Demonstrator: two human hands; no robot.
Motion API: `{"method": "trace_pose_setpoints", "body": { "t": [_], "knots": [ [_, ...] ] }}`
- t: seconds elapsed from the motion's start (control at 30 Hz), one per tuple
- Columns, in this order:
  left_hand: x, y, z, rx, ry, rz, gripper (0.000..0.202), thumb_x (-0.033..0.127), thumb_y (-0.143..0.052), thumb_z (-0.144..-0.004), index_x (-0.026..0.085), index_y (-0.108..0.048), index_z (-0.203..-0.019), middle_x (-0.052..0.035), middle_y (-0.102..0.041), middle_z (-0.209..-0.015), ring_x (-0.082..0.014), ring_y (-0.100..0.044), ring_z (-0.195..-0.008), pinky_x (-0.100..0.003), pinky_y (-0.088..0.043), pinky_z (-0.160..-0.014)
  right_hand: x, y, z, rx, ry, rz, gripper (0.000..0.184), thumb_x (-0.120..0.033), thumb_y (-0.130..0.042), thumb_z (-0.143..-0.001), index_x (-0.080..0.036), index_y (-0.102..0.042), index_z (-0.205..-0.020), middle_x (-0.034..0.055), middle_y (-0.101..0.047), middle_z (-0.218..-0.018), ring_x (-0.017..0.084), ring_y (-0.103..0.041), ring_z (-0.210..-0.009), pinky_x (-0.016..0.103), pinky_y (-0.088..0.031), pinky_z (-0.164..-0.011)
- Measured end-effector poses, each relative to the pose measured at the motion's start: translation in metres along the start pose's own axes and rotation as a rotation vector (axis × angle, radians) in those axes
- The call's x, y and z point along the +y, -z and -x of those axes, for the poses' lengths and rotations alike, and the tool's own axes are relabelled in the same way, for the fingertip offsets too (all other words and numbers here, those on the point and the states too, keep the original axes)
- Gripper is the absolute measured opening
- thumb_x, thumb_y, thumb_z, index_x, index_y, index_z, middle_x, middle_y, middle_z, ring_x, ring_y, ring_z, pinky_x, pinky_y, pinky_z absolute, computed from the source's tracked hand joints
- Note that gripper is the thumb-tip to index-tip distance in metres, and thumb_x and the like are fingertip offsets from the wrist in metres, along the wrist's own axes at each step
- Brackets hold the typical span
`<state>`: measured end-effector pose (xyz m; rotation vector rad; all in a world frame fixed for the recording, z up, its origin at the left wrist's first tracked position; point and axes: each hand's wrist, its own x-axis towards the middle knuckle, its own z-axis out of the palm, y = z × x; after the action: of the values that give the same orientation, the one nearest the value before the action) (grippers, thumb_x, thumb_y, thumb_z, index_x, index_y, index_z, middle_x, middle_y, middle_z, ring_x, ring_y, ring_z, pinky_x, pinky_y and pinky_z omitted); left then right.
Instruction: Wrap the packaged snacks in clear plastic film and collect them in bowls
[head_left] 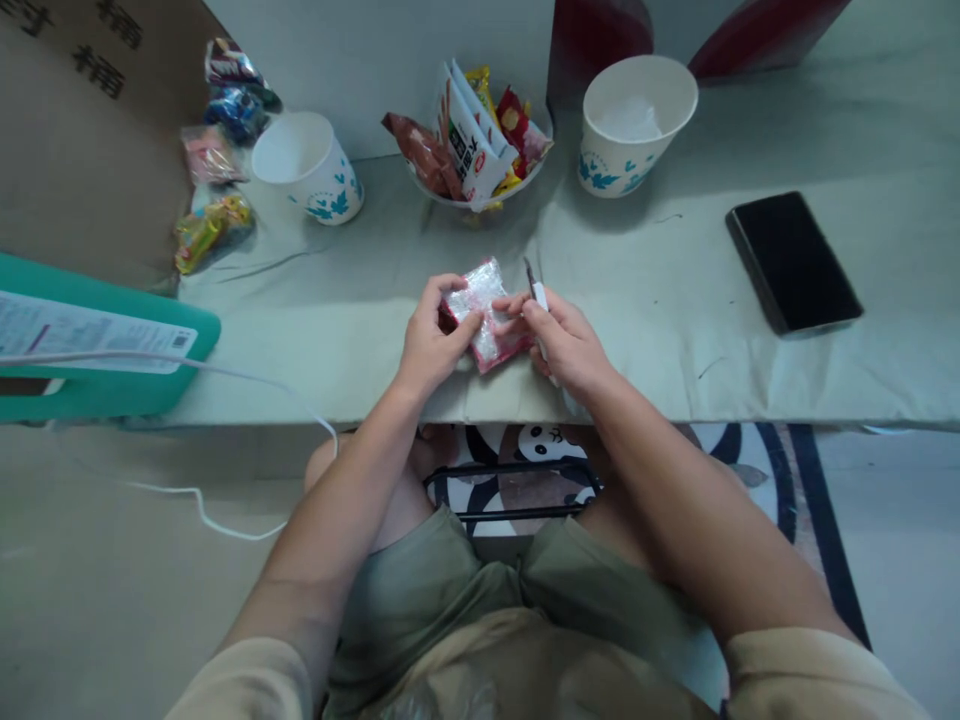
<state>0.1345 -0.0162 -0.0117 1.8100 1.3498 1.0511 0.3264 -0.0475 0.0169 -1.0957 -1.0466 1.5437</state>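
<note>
Between my two hands, just above the near edge of the table, is a small flat packet with a silvery, shiny face and red edges. My left hand grips its left side, thumb on the silvery face. My right hand is closed around a slim white-handled blade that looks like a craft knife, its dark tip pointing up and away from me. Some fingers of that hand reach over to the packet's right side. What the packet contains is hidden.
Behind my hands stands a clear bowl of snack packets. Paper cups flank it. Wrapped snacks lie by the cardboard box. At left is a green container with a white cable; a black phone-like device lies right.
</note>
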Motion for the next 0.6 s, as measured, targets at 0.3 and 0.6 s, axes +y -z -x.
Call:
{"method": "trace_pose_setpoints", "body": {
  "t": [0.3,0.6],
  "knots": [
    [-0.01,-0.001,0.014,0.142,-0.133,-0.076,0.038,0.059,-0.062,-0.096,0.029,-0.05,-0.118,0.0007,-0.059,-0.095,-0.0124,-0.055,-0.072,-0.028,-0.048,-0.068,-0.009,-0.005,0.013,0.059,-0.222,0.192,0.051,-0.068,-0.063,-0.087,-0.019,-0.06,-0.074,-0.0039,-0.048,-0.055,0.008,-0.043,-0.043,0.022,-0.031,-0.038],
    [0.006,0.0,0.01,0.051,-0.465,-0.15,0.016,0.033,-0.065,-0.095,0.026,-0.06,-0.109,-0.0044,-0.067,-0.11,-0.0192,-0.067,-0.101,-0.032,-0.054,-0.082,-0.016,-0.002,0.019,-0.086,-0.152,0.276,0.072,-0.092,-0.055,-0.078,-0.021,-0.053,-0.066,-0.0036,-0.05,-0.047,0.008,-0.045,-0.038,0.023,-0.036,-0.04]
  ]
}}
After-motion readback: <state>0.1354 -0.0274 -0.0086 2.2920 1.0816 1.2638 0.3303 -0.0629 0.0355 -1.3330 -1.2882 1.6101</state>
